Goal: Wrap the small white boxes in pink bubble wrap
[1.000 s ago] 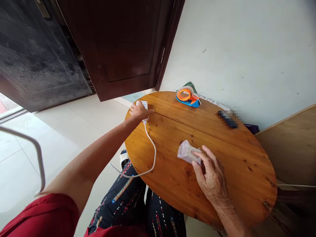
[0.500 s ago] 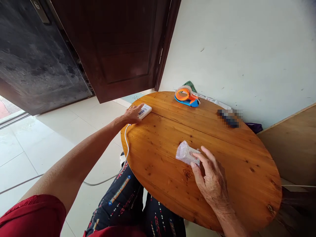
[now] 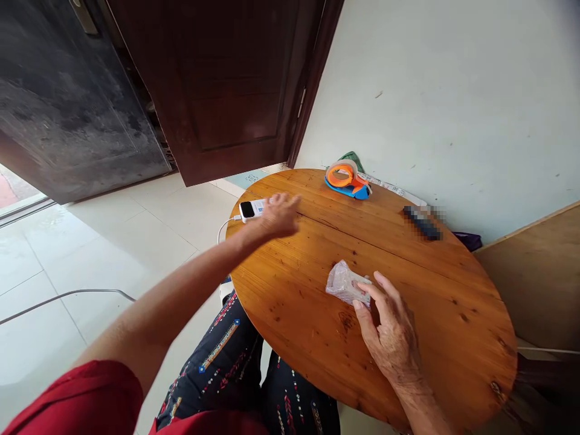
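A round wooden table (image 3: 408,338) stands in front of me. My left hand (image 3: 277,215) hovers over its far left edge, fingers stretched out and blurred by motion, just right of a white power strip (image 3: 252,209) with a white cord (image 3: 225,224) that drops off the edge. My right hand (image 3: 388,329) lies flat on the table, its fingertips pressing on a small item in a crinkled clear plastic bag (image 3: 343,282).
An orange and blue tape dispenser (image 3: 347,178) sits at the table's far edge by the white wall. A dark flat object (image 3: 421,222) lies to its right. A dark wooden door (image 3: 217,84) stands open behind. A plywood board (image 3: 534,278) leans at right.
My left hand turned the power strip and let go of it, then shifted right. The cord slid off the tabletop to hang over the left edge. My right hand stayed on the bag.
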Demonstrator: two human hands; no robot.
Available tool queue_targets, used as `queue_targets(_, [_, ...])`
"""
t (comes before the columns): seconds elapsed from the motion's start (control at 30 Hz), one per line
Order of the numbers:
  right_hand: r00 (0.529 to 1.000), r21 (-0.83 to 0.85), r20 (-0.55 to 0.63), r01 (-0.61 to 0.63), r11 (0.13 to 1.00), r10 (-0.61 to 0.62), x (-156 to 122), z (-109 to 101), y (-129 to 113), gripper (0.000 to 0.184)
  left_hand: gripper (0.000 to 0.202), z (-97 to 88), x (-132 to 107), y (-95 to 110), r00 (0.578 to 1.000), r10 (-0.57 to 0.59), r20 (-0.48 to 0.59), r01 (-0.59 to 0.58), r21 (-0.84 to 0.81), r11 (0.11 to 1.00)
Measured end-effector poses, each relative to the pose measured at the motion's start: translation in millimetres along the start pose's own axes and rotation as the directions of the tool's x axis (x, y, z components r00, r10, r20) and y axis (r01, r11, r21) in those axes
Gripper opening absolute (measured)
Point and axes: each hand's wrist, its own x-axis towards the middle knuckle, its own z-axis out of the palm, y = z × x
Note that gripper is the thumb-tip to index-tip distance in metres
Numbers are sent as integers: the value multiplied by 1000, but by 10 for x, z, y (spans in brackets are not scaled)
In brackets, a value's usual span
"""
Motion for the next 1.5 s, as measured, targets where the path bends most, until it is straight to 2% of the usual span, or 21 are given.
queue_targets(0.07, [1000,57,-7,-7,998,7,-2,12,9,28,70,126,-143,391,986,169,-5,-168,-160,973])
queue_targets(0.1, [1000,88,-10,-12,996,13,-3,16,7,28,74,204,-233,544,963,270,19,-255,-268,929])
queue_targets(0.17, [999,146,-6,-31,989,32,-5,18,-6,28,89,371,-431,723,918,395,29,-331,-490,806])
queue_targets(0.23, [998,189,15,-60,980,59,-7,15,-21,28,96,530,-615,741,919,395,2,-295,-662,689])
queue_targets(0.3, [996,216,32,-90,972,85,-6,8,-31,27,100,671,-751,670,919,395,-20,-274,-752,600])
queue_targets(0.43, [995,236,45,-96,967,88,28,-2,-86,24,101,874,-891,565,921,374,-113,-308,-799,517])
queue_targets(0.53, [994,229,93,-73,971,53,80,16,-195,24,95,937,-944,555,943,288,-170,-302,-803,515])
queue_targets(0.67, [994,214,109,-29,976,6,130,62,-306,26,84,919,-997,503,958,136,-252,-284,-781,557])
queue_targets(0.83, [991,131,134,-18,991,0,148,17,-316,25,37,861,-1047,472,950,162,-268,-312,-753,580])
queue_targets(0.9, [989,132,149,-6,991,-14,168,-49,-318,26,26,860,-1057,492,954,154,-257,-297,-747,595])
queue_targets(1.1, [991,237,135,-36,971,3,296,-221,-289,37,25,885,-1068,532,955,124,-271,-286,-714,639])
queue_targets(1.33, [980,241,148,92,966,-130,341,-146,-267,17,20,852,-1066,553,956,119,-266,-278,-708,649])
queue_targets(1.5, [983,281,182,-29,959,-23,317,-238,-234,26,25,811,-1096,564,964,127,-235,-262,-734,627])
